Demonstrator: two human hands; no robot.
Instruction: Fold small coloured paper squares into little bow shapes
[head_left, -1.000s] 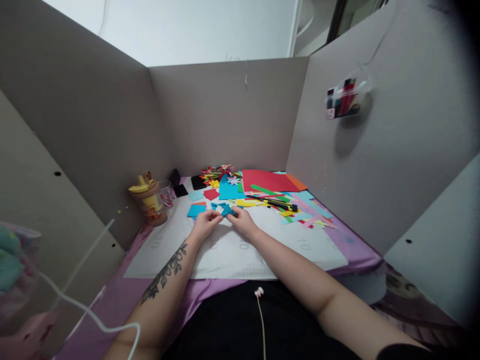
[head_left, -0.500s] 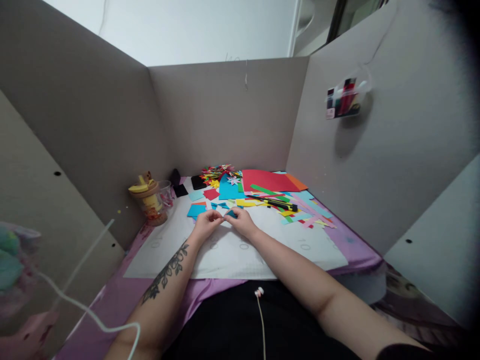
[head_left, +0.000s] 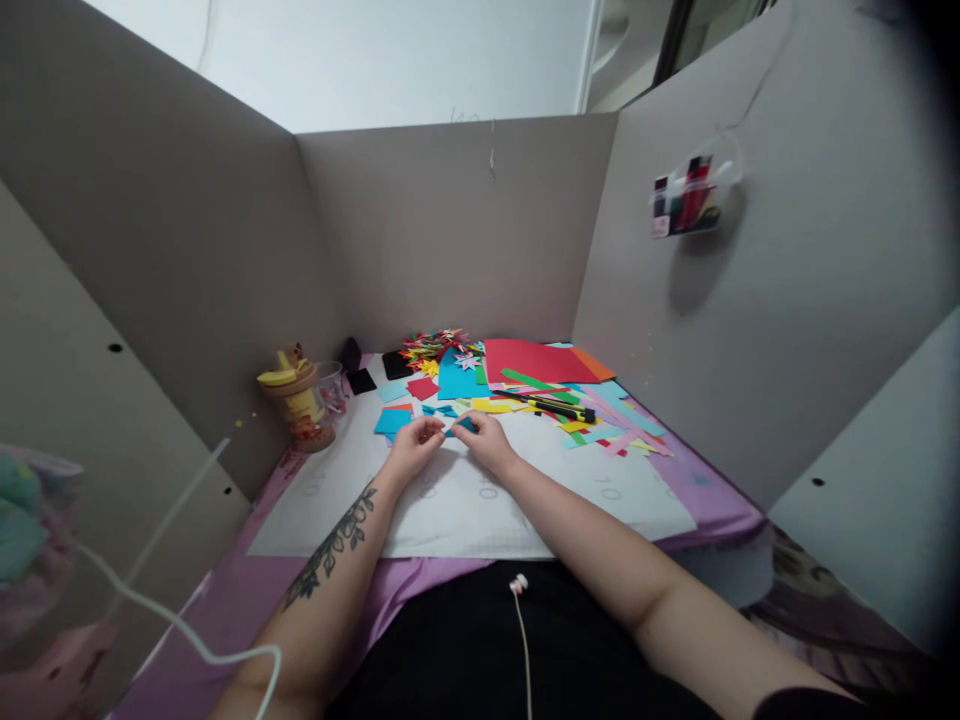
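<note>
Grey partition boards (head_left: 450, 220) wall in three sides of the scene and fill most of the frame. Below them, the purple-covered worktop (head_left: 705, 490) crosses the middle, with a white mat (head_left: 465, 510) spread over its centre. At the far edge of the mat lies a red paper sheet (head_left: 536, 362) among loose coloured scraps. To the left, beside the board, stands a clear cup with a yellow figure (head_left: 304, 405). The left hand (head_left: 409, 450) and right hand (head_left: 491, 443) meet at the frame's centre over the mat's far part. Both are closed in a fingertip pinch on a small blue paper piece (head_left: 460, 428) held between them. A black-and-yellow cutter (head_left: 555, 407) lies just right of the hands.
</note>
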